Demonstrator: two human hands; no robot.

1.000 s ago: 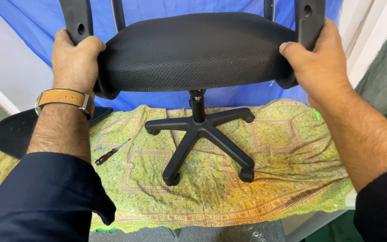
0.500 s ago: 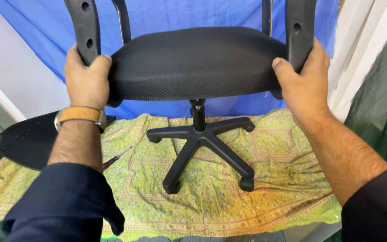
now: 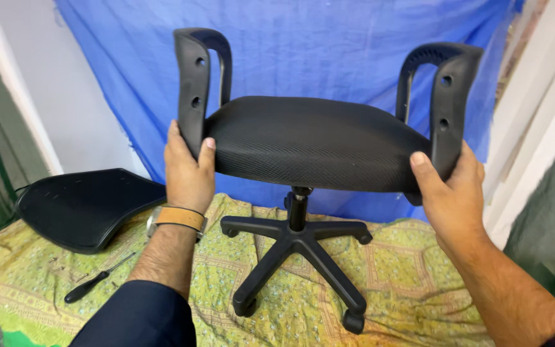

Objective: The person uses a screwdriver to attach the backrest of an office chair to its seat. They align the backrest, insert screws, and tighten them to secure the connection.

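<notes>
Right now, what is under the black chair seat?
Under the seat a black column joins a five-legged wheeled base on a patterned green cloth. The seat hides where the column attaches.

Left hand (image 3: 189, 172) is clamped on the base of the left armrest (image 3: 195, 83), thumb pressed onto the edge of the black mesh seat (image 3: 309, 144). Right hand (image 3: 449, 193) grips the foot of the right armrest (image 3: 448, 96), thumb up on the seat's front corner. Below the fingers, between both wrists, the five-star wheeled base (image 3: 297, 254) stands on a green patterned cloth (image 3: 412, 289). Out past the left hand's fingers lies the black backrest (image 3: 88, 205), a screwdriver (image 3: 94, 281) just in front of it.
</notes>
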